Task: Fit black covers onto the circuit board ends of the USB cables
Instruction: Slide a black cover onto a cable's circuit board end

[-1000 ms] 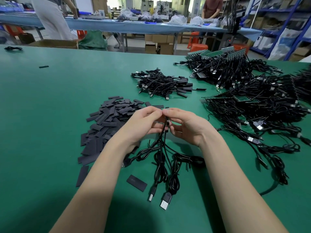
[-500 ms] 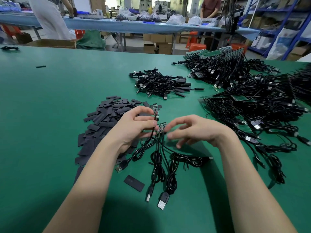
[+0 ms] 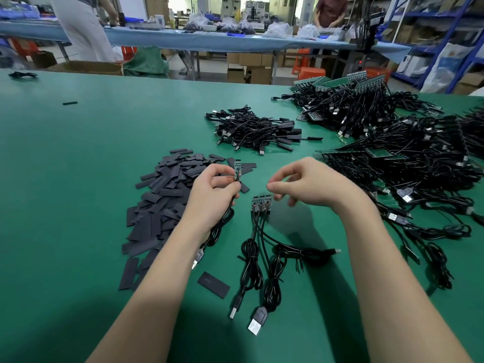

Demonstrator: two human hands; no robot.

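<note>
My left hand (image 3: 213, 199) grips one USB cable just below its small circuit board (image 3: 237, 170), which stands upright and bare above my fingers; the cable trails down under my wrist. Three more joined boards (image 3: 261, 203) lie flat on the green table (image 3: 78, 179), their black cables (image 3: 264, 260) running toward me. My right hand (image 3: 311, 183) hovers just right of those boards with fingers loosely curled, holding nothing. A heap of flat black covers (image 3: 167, 195) lies left of my left hand, and a single cover (image 3: 213, 284) lies near my left forearm.
A small pile of covered cables (image 3: 251, 131) sits beyond my hands. Large tangles of cables with green board strips (image 3: 408, 163) fill the right side. A stray cover (image 3: 70, 103) lies far left. Two people stand at a far blue table (image 3: 235, 43).
My hands have parted. The left one lifted a single board and cable up and to the left; the other three boards now lie on the table, released, and my right hand drew away right.
</note>
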